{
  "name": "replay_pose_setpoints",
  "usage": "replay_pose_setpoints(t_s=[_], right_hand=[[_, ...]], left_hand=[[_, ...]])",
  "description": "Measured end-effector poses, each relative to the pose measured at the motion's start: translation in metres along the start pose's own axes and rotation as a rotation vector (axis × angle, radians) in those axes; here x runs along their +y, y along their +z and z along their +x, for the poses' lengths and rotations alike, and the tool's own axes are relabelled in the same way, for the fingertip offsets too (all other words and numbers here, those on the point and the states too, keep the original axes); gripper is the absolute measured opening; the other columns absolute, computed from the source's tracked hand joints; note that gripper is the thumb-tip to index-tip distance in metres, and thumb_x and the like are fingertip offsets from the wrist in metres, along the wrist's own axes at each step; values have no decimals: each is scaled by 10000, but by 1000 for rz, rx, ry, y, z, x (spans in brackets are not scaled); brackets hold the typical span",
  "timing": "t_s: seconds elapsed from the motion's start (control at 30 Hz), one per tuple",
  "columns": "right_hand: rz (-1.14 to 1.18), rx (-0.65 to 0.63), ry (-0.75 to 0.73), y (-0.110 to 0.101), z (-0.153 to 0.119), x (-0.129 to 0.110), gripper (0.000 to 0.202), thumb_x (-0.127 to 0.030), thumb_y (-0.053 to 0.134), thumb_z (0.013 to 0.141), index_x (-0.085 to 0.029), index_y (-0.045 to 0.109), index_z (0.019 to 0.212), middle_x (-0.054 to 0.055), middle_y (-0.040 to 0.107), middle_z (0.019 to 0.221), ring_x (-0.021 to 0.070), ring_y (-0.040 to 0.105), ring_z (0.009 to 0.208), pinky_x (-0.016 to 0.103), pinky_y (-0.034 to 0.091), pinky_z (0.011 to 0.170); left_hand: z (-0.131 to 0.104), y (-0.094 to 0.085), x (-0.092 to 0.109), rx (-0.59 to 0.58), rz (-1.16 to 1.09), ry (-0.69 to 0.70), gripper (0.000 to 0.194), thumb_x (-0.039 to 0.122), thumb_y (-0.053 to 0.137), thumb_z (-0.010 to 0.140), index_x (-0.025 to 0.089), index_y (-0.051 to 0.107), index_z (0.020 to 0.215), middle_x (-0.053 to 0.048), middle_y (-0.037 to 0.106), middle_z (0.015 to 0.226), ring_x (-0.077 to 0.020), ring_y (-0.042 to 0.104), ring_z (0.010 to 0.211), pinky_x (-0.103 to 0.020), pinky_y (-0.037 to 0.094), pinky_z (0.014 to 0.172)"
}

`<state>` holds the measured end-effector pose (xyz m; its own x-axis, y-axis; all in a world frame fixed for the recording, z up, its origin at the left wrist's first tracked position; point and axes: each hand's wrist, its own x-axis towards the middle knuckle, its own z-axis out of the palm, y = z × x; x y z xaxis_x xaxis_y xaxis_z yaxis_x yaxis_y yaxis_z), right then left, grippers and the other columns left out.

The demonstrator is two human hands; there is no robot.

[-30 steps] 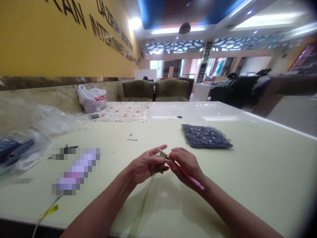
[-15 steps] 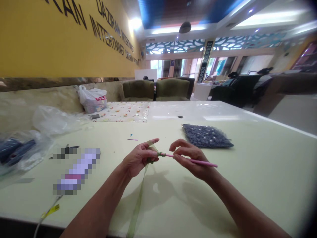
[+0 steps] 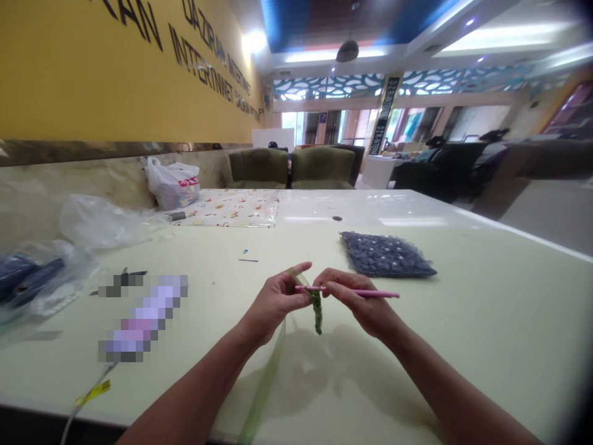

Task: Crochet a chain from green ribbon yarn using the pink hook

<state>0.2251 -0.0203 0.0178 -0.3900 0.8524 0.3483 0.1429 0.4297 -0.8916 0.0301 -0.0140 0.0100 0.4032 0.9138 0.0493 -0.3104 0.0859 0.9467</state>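
My right hand (image 3: 354,293) is closed round a pink crochet hook (image 3: 380,294), whose tip points left past my left fingers. From the hook's shaft hangs a short green crocheted chain (image 3: 317,314), its lower end free above the table. My left hand (image 3: 280,303) is closed on the green ribbon yarn (image 3: 263,395), index finger raised and thumb beside the top of the chain. The ribbon runs from that hand down to the table's front edge. Both hands are close together, above the tabletop.
A dark blue crocheted piece with beads (image 3: 386,254) lies beyond my right hand. Leftward are a blurred-out purple-white object (image 3: 146,318), a dark tool (image 3: 123,282) and clear plastic bags (image 3: 109,222). A thin purple stick (image 3: 248,260) lies ahead. Armchairs (image 3: 322,167) stand behind the table.
The green chain, earlier stretched sideways between my hands, now dangles from the hook. My hands have drawn closer together, and the hook's tip now reaches across to my left fingers.
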Motion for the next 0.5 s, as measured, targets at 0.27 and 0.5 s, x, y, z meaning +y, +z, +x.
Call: replay_pose_setpoints(t_s=[0.27, 0.5], right_hand=[[-55, 69, -87, 6, -1, 0, 242, -319, 486, 946, -188, 615, 791, 8, 570, 747, 154, 506, 718, 281, 396, 658], [-285, 117, -285, 16, 1, 6, 246, -251, 482, 949, -196, 534, 715, 23, 517, 804, 142, 506, 714, 273, 407, 645]], left_hand=[[1, -1, 5, -63, -68, -9, 539, 148, 737, 700, 209, 645, 1228, -45, 689, 935, -178, 593, 889, -340, 393, 859], [-1, 6, -2, 44, -133, -74, 625, 137, 814, 635, 204, 641, 1231, 15, 630, 765, -112, 548, 729, -292, 382, 783]])
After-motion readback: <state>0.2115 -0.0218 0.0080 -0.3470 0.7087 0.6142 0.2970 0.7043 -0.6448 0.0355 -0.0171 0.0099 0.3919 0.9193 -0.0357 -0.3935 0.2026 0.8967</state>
